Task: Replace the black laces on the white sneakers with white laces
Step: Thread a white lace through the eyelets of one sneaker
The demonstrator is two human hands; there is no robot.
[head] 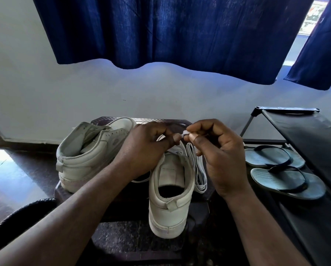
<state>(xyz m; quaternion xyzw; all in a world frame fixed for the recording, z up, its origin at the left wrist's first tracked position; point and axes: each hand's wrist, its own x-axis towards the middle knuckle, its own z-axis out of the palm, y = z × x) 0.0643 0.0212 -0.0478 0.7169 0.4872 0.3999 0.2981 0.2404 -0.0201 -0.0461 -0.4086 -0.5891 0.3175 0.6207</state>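
Curled left hand (147, 148) and right hand (218, 156) pinch a flat white lace (185, 133) tip above the near white leather sneaker (170, 204).

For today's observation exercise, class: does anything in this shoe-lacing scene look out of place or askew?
The near sneaker appears to overhang the front edge of the stool heel-first, so it could tip. The left sneaker leans sideways, unlaced. Nothing looks spilled or damaged.

The left forearm (78, 202) and right forearm (256, 227) reach forward and converge, the left hand (147, 148) and right hand (218, 156) raised, fingers curled, thumbs and forefingers pinching a lace (185, 133) end between them.
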